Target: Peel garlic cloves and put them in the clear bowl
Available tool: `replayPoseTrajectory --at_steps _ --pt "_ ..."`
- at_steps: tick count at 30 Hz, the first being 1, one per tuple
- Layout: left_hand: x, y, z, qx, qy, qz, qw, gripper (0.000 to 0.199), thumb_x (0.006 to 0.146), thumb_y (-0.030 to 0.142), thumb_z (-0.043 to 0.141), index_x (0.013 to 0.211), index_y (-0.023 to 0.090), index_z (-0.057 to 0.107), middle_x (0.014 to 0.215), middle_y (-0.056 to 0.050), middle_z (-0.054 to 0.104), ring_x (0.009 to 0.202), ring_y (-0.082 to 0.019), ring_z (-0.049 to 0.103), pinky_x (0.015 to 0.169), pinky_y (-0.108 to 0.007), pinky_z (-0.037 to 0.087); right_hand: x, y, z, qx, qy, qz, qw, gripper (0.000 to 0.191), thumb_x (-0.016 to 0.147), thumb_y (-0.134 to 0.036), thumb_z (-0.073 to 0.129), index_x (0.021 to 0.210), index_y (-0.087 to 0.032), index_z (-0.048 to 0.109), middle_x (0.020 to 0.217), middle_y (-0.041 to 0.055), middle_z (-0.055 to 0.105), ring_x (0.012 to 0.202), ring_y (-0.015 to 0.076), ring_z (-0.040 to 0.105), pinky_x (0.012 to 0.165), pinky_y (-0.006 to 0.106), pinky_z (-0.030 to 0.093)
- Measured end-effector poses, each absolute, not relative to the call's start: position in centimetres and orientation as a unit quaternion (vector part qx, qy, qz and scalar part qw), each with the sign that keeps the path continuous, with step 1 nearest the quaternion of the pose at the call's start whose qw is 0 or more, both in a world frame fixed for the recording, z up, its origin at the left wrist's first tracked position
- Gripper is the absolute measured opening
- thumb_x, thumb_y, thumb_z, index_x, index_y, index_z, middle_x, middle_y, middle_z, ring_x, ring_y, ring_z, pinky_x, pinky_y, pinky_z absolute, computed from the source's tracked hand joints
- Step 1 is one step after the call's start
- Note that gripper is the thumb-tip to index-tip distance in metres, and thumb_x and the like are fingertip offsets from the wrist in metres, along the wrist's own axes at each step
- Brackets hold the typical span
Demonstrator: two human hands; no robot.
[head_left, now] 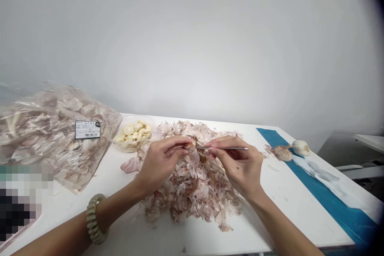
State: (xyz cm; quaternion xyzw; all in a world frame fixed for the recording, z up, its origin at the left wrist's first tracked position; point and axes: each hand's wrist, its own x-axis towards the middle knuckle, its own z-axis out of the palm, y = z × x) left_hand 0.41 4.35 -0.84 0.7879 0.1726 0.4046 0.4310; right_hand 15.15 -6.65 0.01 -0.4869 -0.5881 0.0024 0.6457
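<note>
Your left hand (160,164) is closed in a fingertip pinch on a garlic clove (193,143), which the fingers partly hide. The clove sits at the centre of the view, just above a pile of papery skins (192,194). Your right hand (240,165) pinches a thin metal pick (232,148), its tip at the clove. Expect the clove to be light, firm and slippery where bare, and its skin thin and fragile. Take hold by the clove's sides, not the loose skin. A bowl of peeled cloves (132,136) stands at 10 o'clock and a bag of skins (51,140) at 9 o'clock. Two garlic bulbs (301,148) lie at 3 o'clock by a blue strip (333,204) on the worktop (279,212).
</note>
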Motion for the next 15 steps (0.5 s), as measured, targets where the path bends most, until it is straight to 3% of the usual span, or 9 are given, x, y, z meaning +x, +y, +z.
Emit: replayPoseTrajectory --at_steps 8,15 --pt "0.59 3.87 -0.60 0.750 0.224 0.429 0.452 0.019 0.077 0.016 0.064 0.094 0.018 0.071 0.094 -0.002 0.074 0.090 -0.014 0.067 0.081 -0.021 0.055 15.14 -6.66 -0.11 -0.500 -0.587 -0.003 0.637 0.014 0.077 -0.008 0.063 0.079 -0.021 0.067 0.080 0.0020 0.071 0.063 0.0121 0.066 0.052 0.026 0.058" --pt "0.70 4.05 -0.64 0.667 0.259 0.408 0.568 0.026 0.073 0.027 0.070 0.097 0.019 0.069 0.099 -0.003 0.073 0.093 -0.016 0.067 0.085 -0.024 0.053 14.91 -6.65 -0.31 -0.485 -0.616 0.008 0.621 0.018 0.077 -0.005 0.062 0.081 -0.022 0.066 0.081 0.0011 0.071 0.064 0.0117 0.066 0.055 0.026 0.058"
